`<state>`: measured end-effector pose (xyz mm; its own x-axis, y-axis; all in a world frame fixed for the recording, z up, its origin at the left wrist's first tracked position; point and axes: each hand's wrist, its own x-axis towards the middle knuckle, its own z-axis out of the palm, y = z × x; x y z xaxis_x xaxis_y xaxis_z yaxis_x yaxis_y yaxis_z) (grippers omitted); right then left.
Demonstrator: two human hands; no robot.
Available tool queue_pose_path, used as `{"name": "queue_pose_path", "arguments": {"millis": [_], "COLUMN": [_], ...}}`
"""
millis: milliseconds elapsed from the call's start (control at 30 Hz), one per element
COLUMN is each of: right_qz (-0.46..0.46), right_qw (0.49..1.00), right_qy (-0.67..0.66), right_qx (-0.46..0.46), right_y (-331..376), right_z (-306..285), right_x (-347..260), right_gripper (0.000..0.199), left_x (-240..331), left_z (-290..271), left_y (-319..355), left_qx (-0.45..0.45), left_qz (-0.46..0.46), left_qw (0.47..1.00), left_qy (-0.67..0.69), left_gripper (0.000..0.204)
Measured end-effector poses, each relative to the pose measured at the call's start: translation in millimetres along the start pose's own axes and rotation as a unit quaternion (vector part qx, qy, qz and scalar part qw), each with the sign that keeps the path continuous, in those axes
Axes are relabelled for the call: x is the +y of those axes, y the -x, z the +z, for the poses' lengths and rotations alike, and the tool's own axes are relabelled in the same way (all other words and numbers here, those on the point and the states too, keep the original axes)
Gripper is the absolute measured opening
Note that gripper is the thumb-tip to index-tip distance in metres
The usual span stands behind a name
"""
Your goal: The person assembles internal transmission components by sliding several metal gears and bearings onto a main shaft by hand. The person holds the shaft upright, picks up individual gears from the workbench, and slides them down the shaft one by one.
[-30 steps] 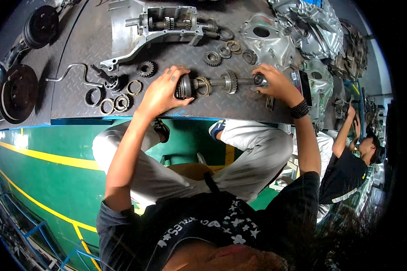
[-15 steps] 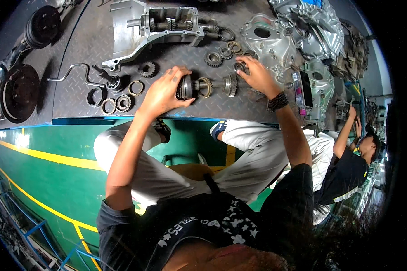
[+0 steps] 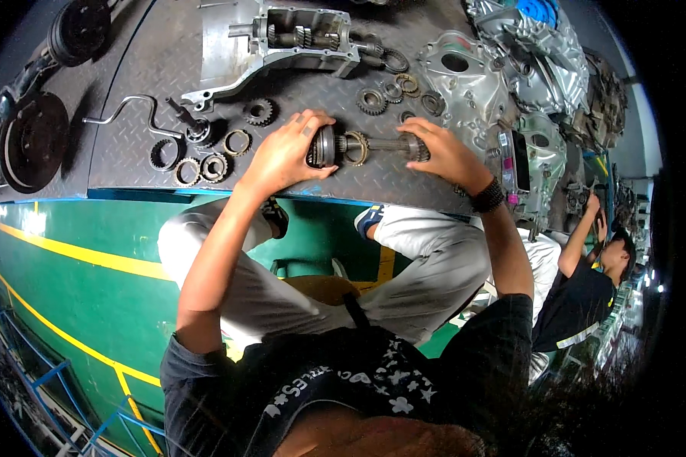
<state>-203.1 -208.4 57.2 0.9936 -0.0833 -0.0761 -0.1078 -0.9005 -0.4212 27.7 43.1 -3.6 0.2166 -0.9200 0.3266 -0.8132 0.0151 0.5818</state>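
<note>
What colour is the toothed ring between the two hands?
The toothed ring is brassy gold; head view shows it.

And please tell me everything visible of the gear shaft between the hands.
The gear shaft looks like grey metal and lies crosswise over the tabletop. The left hand grips a thick grooved hub on it; beside that, a brass-coloured toothed ring surrounds the shaft. The right hand clasps a toothed gear, hiding the right end.

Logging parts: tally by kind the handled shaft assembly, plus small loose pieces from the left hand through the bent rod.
Long grey steel shaft assembly: 1
Round metal gears and rings: 5
Dark metal stub shaft: 1
Bent silver metal rod: 1
Total: 8
</note>
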Motion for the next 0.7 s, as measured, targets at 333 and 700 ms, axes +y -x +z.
{"name": "queue_pose_path", "arguments": {"millis": [333, 700], "right_qz": [0.054, 0.085], "right_qw": [0.997, 0.972], "right_qy": [0.060, -0.163], "right_qx": [0.008, 0.146], "right_y": [30.2, -27.9], "right_z": [-39.5, -53.8], "right_x": [15.6, 9.4], "right_gripper": [0.073, 0.069], "left_x": [-16.9, -17.4], "left_z": [-0.2, -1.0], "left_y": [3.1, 4.4], "left_qx": [0.038, 0.027], "left_qz": [0.023, 0.036], "left_qw": [0.997, 0.997], "left_qy": [0.057, 0.061], "left_gripper": [0.071, 0.074]}}
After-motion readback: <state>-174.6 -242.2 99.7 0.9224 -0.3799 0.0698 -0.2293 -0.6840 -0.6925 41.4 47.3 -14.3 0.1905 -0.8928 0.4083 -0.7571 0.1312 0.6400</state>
